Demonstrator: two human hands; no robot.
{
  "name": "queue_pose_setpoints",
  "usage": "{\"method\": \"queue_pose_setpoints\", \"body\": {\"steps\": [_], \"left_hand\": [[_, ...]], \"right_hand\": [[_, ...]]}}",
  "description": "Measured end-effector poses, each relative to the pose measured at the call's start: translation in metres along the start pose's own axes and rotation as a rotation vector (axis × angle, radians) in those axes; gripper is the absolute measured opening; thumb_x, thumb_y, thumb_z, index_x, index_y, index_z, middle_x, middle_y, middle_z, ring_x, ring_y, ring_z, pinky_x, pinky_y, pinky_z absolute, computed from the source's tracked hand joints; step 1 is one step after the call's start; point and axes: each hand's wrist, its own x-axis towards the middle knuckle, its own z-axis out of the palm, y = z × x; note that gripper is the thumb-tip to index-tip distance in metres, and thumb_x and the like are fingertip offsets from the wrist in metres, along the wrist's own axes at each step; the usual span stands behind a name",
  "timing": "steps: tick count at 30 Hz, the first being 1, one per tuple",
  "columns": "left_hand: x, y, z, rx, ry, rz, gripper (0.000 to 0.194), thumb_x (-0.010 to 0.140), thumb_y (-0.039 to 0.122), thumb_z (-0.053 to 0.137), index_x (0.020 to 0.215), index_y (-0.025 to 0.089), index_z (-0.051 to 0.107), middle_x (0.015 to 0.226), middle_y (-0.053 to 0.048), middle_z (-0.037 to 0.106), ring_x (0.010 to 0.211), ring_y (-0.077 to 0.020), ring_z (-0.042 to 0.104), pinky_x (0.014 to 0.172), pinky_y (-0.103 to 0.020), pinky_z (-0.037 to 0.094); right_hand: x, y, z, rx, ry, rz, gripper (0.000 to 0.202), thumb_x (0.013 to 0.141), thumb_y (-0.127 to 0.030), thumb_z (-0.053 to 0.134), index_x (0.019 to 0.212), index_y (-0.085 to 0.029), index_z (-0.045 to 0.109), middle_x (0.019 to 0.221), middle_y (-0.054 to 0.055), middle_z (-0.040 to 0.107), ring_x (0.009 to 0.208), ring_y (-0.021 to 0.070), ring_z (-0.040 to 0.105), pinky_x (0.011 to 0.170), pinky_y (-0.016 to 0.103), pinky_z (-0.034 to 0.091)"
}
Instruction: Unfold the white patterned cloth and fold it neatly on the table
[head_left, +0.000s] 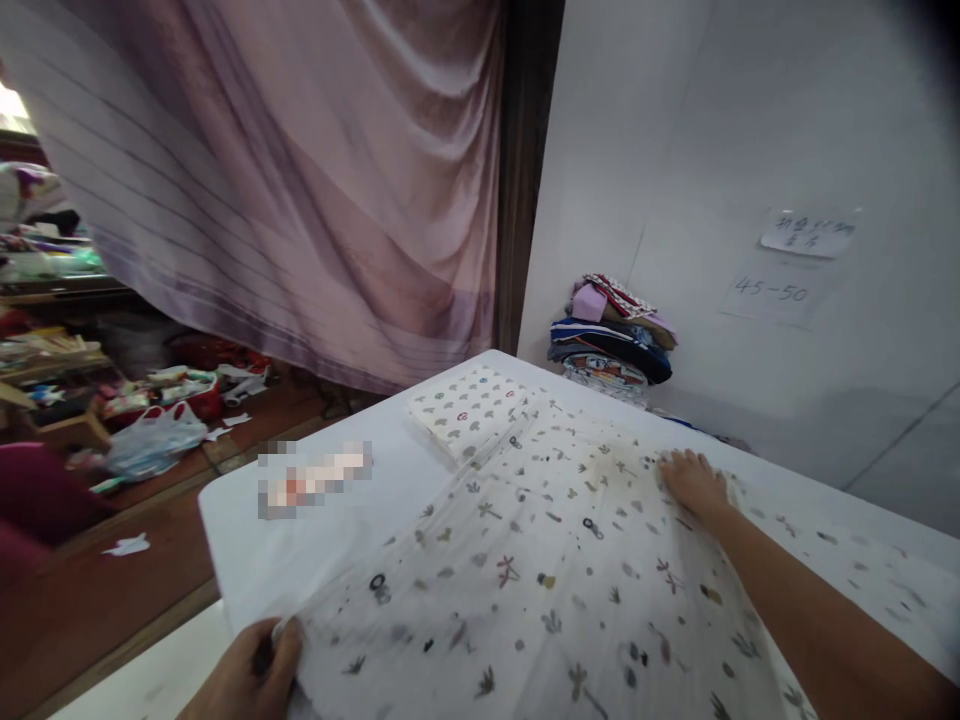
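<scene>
A thin white cloth, printed with small palm trees, leaves and dots, spreads across the white table. At the near left, my left hand pinches its edge between thumb and fingers, and the cloth is drawn into light creases there. Farther off on the right, my right hand rests palm down on the cloth near its far edge, fingers apart. Beyond the cloth lies a folded white fabric with a grey mushroom print, partly covered by it.
A blurred-out object lies on the table's left side. Folded textiles are stacked by the wall, which carries paper notes. A pink curtain hangs behind. Plastic bags and scraps clutter the floor at left.
</scene>
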Motion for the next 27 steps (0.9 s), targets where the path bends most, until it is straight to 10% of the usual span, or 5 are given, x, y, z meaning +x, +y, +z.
{"method": "queue_pose_setpoints", "body": {"steps": [6,13,27], "left_hand": [[-0.020,0.010,-0.008,0.013,0.147,0.197,0.033,0.077,0.050,0.041,0.083,0.022,0.058,0.068,0.000,0.064,0.062,-0.0178,0.062,0.053,-0.025,0.042],[-0.030,-0.003,-0.010,-0.132,0.442,1.160,0.018,0.082,0.022,0.055,0.098,0.019,0.061,0.087,-0.004,0.067,0.079,-0.0137,0.064,0.075,-0.023,0.049],[-0.053,0.018,-0.006,-0.290,0.277,1.454,0.017,0.080,0.017,0.051,0.093,0.019,0.061,0.094,-0.007,0.067,0.092,-0.0169,0.063,0.088,-0.029,0.052]], "right_hand": [[-0.057,-0.132,-0.018,0.516,-0.129,-0.343,0.031,0.083,-0.031,0.044,0.100,-0.017,0.067,0.113,0.009,0.063,0.110,0.0248,0.053,0.096,0.037,0.041],[-0.092,-0.281,-0.013,0.903,-0.445,-0.142,0.019,0.085,-0.030,0.050,0.083,-0.014,0.059,0.082,0.006,0.065,0.059,0.0130,0.063,0.052,0.022,0.051],[-0.083,-0.302,0.002,0.936,-0.523,0.159,0.021,0.089,-0.030,0.053,0.097,-0.011,0.056,0.078,0.001,0.060,0.059,0.0082,0.057,0.053,0.022,0.051]]}}
